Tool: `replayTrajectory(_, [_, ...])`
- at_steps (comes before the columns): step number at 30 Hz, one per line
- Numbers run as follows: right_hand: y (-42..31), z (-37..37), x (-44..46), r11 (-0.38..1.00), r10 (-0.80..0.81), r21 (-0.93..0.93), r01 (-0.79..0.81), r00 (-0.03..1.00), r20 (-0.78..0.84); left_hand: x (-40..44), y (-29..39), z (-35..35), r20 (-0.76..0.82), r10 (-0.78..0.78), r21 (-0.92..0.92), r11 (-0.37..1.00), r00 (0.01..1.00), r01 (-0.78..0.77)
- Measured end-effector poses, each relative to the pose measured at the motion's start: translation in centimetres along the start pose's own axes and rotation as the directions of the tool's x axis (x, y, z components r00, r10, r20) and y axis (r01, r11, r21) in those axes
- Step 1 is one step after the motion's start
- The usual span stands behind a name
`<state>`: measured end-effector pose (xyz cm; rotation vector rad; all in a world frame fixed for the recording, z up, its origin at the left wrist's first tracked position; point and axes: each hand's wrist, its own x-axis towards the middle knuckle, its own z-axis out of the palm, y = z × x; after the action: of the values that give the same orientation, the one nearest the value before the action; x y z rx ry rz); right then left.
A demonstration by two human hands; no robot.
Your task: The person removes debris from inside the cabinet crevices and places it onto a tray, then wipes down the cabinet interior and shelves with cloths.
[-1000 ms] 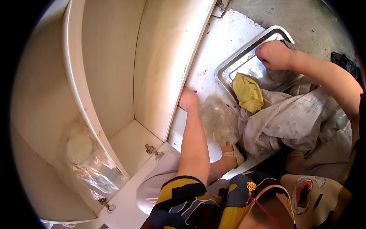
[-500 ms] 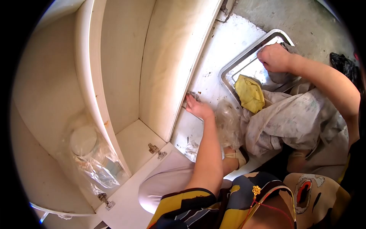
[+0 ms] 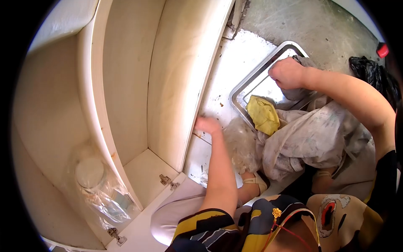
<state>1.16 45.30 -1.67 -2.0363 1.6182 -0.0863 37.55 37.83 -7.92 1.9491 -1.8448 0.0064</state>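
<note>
My left hand (image 3: 206,124) is at the bottom edge of the white cabinet side panel (image 3: 184,63), low over the floor; its fingertips are blurred and partly hidden, so what they hold cannot be made out. My right hand (image 3: 287,72) is closed round a dark grey cloth (image 3: 294,93) above the metal tray (image 3: 251,80). On the tray's near side lies a crumpled yellow cloth (image 3: 263,115). A large stained, pale cloth (image 3: 308,136) is bunched beside it. Between my left forearm and this cloth is a clear plastic bag (image 3: 241,140).
The open cabinet holds a clear bag with a round white item (image 3: 90,172) at the lower left. Metal hinges (image 3: 168,180) stick out at its front edge. A black plastic bag (image 3: 373,77) lies at the right, near a red object (image 3: 382,50).
My left hand has pulled back a little along the panel edge since half a second ago, and its fingers are now less visible. My right hand keeps its hold over the tray. The view has shifted slightly.
</note>
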Motion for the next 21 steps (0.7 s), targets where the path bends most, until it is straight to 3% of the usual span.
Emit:
replayTrajectory(1, [-0.1, -0.1, 0.0, 1.0, -0.003, 0.005, 0.003, 1.0, 0.01, -0.1, 3.6, 0.1, 0.006, 0.171, 0.042, 0.984, 0.985, -0.171])
replayTrajectory(2, [-0.2, -0.2, -0.1, 1.0, -0.002, 0.01, 0.002, 1.0, 0.018, 0.1, 6.1, 0.9, 0.16, 0.138, -0.099, 0.987, 0.977, -0.124])
replayTrajectory(3, [-0.1, -0.1, -0.2, 1.0, 0.002, 0.013, -0.002, 1.0, 0.025, 0.3, 10.0, 0.6, 0.2, 0.166, -0.075, 0.985, 0.965, -0.154])
replayTrajectory(4, [-0.2, -0.3, -0.2, 1.0, 0.012, 0.003, -0.012, 1.0, 0.021, 1.0, 11.5, 1.1, 0.243, 0.286, -0.164, 0.954, 0.927, -0.252])
replayTrajectory(9, [-0.4, -0.3, -0.3, 1.0, 0.026, -0.007, -0.025, 0.998, 0.051, 4.2, 15.5, 3.7, 0.251, 0.597, -0.351, 0.79, 0.762, -0.503])
replayTrajectory(10, [-0.4, -0.3, -0.3, 1.0, 0.015, 0.002, -0.016, 0.998, 0.059, 4.6, 15.6, 3.6, 0.296, 0.518, -0.415, 0.827, 0.803, -0.38])
replayTrajectory(12, [-0.3, -0.2, -0.2, 0.999, 0.04, 0.019, -0.041, 0.996, 0.075, 5.6, 15.9, 3.6, 0.585, 0.127, -0.004, 0.988, 0.801, -0.153])
replayTrajectory(13, [-0.3, 0.0, -0.2, 0.999, 0.036, 0.015, -0.037, 0.997, 0.072, 5.5, 16.4, 4.0, 0.59, 0.137, -0.014, 0.987, 0.795, -0.16])
replayTrajectory(15, [-0.4, 0.1, -0.3, 0.999, 0.04, 0.001, -0.04, 0.996, 0.077, 5.5, 17.3, 4.6, 0.418, 0.285, -0.076, 0.957, 0.863, -0.28])
replayTrajectory(16, [-0.4, 0.2, -0.3, 0.999, 0.04, -0.004, -0.039, 0.996, 0.078, 5.5, 17.9, 5.1, 0.416, 0.284, -0.079, 0.958, 0.864, -0.276])
replayTrajectory(18, [-0.3, 0.3, -0.2, 1.0, 0.016, 0.014, -0.017, 0.999, 0.045, 5.2, 19.6, 6.0, 0.258, 0.554, -0.542, 0.761, 0.791, -0.357])
replayTrajectory(20, [-0.4, 0.2, 0.2, 1.0, 0.017, 0.019, -0.019, 0.997, 0.073, 3.8, 20.9, 4.6, 0.153, 0.688, -0.404, 0.698, 0.709, -0.59])
replayTrajectory(21, [-0.4, -0.4, 0.1, 0.999, 0.022, 0.023, -0.025, 0.994, 0.104, 3.5, 21.0, 3.8, 0.19, 0.702, -0.417, 0.69, 0.686, -0.591])
